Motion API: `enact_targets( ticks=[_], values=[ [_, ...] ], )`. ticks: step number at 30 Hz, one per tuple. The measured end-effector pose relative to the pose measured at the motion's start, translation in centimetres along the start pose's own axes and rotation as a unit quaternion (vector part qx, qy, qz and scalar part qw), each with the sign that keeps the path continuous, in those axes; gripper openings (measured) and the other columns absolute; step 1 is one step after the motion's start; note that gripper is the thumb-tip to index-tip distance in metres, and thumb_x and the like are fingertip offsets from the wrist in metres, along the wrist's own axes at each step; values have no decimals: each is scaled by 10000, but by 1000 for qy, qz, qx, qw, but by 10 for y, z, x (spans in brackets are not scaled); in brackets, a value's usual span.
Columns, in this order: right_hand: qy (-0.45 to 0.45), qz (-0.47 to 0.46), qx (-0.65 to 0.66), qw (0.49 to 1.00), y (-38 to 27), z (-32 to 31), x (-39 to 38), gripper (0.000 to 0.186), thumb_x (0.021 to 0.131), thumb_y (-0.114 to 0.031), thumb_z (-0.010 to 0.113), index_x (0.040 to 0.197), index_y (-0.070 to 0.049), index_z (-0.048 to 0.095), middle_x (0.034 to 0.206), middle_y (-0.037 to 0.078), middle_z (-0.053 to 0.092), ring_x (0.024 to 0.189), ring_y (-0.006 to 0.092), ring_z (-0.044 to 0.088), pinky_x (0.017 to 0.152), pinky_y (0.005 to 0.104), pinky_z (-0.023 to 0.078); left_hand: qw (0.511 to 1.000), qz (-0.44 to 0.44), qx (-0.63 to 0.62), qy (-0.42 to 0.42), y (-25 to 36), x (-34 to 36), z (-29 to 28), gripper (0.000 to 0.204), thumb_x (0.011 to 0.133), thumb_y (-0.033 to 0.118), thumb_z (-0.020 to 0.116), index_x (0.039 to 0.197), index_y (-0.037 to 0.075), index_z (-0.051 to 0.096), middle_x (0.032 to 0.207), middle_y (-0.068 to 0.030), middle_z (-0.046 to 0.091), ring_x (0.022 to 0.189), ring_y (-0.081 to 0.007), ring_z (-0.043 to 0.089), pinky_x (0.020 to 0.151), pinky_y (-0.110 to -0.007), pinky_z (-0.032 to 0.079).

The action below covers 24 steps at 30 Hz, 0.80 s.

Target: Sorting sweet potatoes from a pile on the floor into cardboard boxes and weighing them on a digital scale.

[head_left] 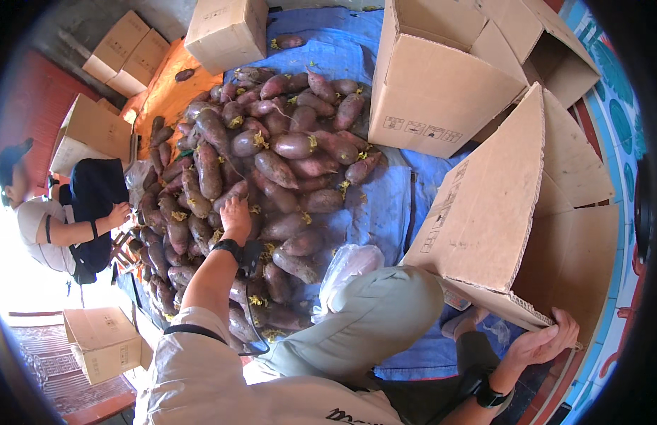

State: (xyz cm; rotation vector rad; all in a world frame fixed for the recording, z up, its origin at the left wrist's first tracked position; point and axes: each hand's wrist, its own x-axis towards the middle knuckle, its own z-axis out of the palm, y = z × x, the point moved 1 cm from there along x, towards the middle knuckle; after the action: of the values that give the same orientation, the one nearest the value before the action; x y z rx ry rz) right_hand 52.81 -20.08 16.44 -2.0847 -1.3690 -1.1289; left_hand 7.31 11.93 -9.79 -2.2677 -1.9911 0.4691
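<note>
The left hand (235, 217) is touching a purple oval tuber (238, 189), grip unclear; the right hand (546, 341) is clasping a brown cardboard box (488, 205).

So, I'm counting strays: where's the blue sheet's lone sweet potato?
The sweet potato lies near the head view's top, left of centre, beside a cardboard box.

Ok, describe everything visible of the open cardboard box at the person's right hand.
The cardboard box is tan, seemingly corrugated, with a rough cut edge along its rim. It sits at the right of the view, its opening showing bare inner walls, and dark print marks one outer side. The person's right hand touches its near corner. The fisheye view leaves its exact tilt unclear.
</note>
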Motion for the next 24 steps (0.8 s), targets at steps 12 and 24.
enact_targets(
  ticks=[12, 24],
  values=[
    [1, 10, 0, 1000, -1, 0, 0, 393, 921, -240, 269, 760, 21, 515, 741, 144, 495, 723, 298, 464, 705, 400, 349, 979, -87, -165, 75, -23, 8, -16, 376, 741, 246, 598, 1071, 77, 535, 1084, -105, 510, 1055, -282, 465, 854, -418, 394],
    [5, 22, -11, 1000, 10, -2, -11, 372, 895, -196, 270, 813, 40, 545, 770, 149, 522, 734, 286, 485, 703, 390, 380, 977, -120, -177, -17, -7, 82, -18, 348, 787, 314, 509, 1078, 128, 554, 1114, -106, 552, 1105, -285, 453, 896, -484, 347]
  ],
)
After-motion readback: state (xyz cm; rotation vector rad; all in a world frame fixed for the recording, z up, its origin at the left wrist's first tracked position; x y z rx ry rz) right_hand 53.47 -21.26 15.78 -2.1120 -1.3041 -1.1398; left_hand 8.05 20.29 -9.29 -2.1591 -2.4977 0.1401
